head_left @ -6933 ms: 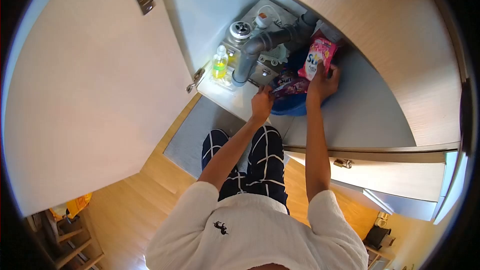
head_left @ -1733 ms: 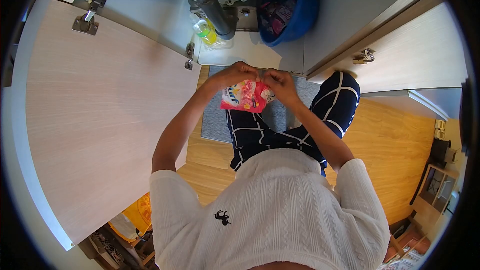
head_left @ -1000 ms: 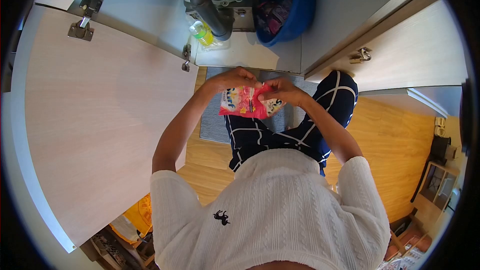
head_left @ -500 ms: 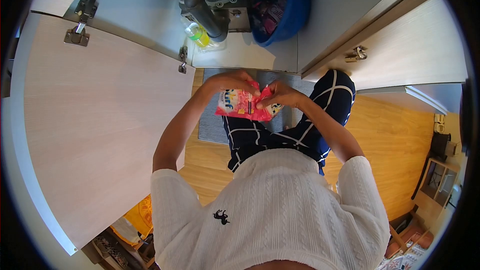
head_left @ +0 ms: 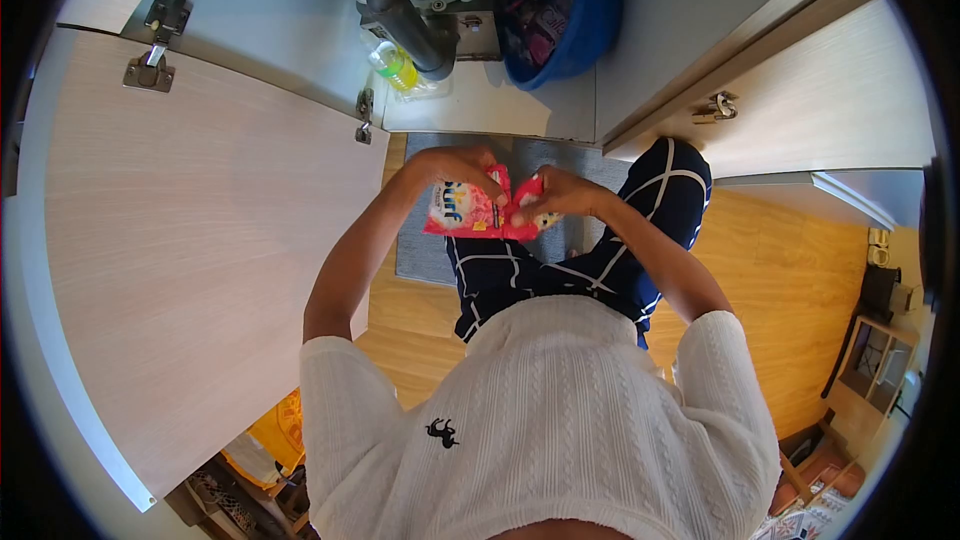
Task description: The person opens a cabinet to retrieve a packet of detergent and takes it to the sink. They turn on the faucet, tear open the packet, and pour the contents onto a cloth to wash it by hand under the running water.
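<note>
A pink and white Surf packet [head_left: 463, 212] is held between both hands, over my lap and the grey mat. My left hand [head_left: 468, 168] is closed on its upper edge, with the thumb across the front. My right hand [head_left: 558, 194] pinches the right end, which is crumpled and bent at an angle to the rest. A gap runs down from the top edge between the hands, and the two sides still join lower down. What the packet holds inside is hidden.
In front is an open cabinet with a dark drainpipe [head_left: 405, 15], a green-yellow bottle [head_left: 395, 68] and a blue bucket [head_left: 590, 35] holding pink packets. Cabinet doors stand open at left [head_left: 200, 230] and right [head_left: 820, 90]. A grey mat [head_left: 420, 250] lies on the wooden floor.
The gap at the packet's top has widened. Its left part has shifted slightly left, while the right end has folded further under my right hand.
</note>
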Demonstrator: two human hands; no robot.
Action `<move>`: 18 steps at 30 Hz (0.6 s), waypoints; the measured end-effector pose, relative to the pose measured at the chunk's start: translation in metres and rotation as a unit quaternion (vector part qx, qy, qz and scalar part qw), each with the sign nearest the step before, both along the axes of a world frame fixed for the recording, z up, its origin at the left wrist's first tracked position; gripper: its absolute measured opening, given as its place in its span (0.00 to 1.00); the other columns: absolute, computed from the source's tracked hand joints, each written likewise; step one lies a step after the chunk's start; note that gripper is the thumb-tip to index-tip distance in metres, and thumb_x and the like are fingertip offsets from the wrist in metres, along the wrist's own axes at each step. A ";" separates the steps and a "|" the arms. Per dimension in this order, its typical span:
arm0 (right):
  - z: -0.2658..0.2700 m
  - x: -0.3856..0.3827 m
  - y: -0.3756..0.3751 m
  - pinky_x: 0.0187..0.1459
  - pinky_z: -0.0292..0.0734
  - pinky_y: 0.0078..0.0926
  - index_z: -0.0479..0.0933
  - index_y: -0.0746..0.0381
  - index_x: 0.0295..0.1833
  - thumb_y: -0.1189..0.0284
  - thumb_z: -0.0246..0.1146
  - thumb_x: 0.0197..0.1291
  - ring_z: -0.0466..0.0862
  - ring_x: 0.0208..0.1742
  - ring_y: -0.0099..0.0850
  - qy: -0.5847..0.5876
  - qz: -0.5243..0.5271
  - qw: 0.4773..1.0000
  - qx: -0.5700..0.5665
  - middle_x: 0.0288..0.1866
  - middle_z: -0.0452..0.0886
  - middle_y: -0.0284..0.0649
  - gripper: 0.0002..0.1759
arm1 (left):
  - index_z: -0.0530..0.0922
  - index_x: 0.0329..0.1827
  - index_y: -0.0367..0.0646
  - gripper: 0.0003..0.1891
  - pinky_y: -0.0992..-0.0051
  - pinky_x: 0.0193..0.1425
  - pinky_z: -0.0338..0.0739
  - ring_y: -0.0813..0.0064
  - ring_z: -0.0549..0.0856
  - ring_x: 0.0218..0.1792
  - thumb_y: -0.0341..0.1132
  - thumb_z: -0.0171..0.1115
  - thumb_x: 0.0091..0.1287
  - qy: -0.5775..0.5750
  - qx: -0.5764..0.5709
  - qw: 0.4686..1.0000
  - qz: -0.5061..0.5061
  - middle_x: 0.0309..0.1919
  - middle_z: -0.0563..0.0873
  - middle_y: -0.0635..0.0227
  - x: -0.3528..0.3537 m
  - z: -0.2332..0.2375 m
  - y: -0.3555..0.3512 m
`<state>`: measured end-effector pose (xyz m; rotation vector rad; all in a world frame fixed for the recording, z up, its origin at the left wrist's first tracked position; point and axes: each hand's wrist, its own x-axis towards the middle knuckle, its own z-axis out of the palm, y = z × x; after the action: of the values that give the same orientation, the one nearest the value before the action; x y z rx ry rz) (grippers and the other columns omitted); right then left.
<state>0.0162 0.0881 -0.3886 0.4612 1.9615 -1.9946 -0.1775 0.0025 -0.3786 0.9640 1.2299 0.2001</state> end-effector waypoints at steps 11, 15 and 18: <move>-0.002 -0.008 -0.002 0.30 0.69 0.17 0.81 0.63 0.31 0.64 0.71 0.41 0.76 0.25 0.20 0.052 -0.017 0.998 0.037 0.22 0.80 0.33 0.14 | 0.79 0.26 0.39 0.23 0.83 0.23 0.73 0.79 0.79 0.18 0.51 0.72 0.37 0.019 0.027 0.999 0.001 0.19 0.81 0.69 -0.006 -0.008 -0.016; 0.000 -0.009 0.001 0.34 0.69 0.18 0.81 0.62 0.31 0.64 0.70 0.42 0.76 0.28 0.20 0.019 -0.016 1.000 -0.007 0.24 0.81 0.34 0.13 | 0.79 0.27 0.38 0.25 0.82 0.24 0.71 0.79 0.79 0.20 0.52 0.72 0.36 -0.027 0.003 0.998 0.057 0.20 0.80 0.69 -0.008 0.005 -0.020; 0.006 -0.015 0.000 0.34 0.70 0.20 0.81 0.63 0.31 0.63 0.70 0.42 0.77 0.27 0.21 0.011 0.035 0.999 0.017 0.25 0.81 0.35 0.15 | 0.79 0.28 0.38 0.25 0.81 0.23 0.70 0.79 0.79 0.20 0.52 0.72 0.36 0.021 0.010 1.000 0.014 0.21 0.81 0.68 -0.007 0.016 -0.014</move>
<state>0.0013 0.0884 -0.3826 0.3739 1.9989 -1.9350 -0.1844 -0.0119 -0.3628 0.9719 1.2836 0.2152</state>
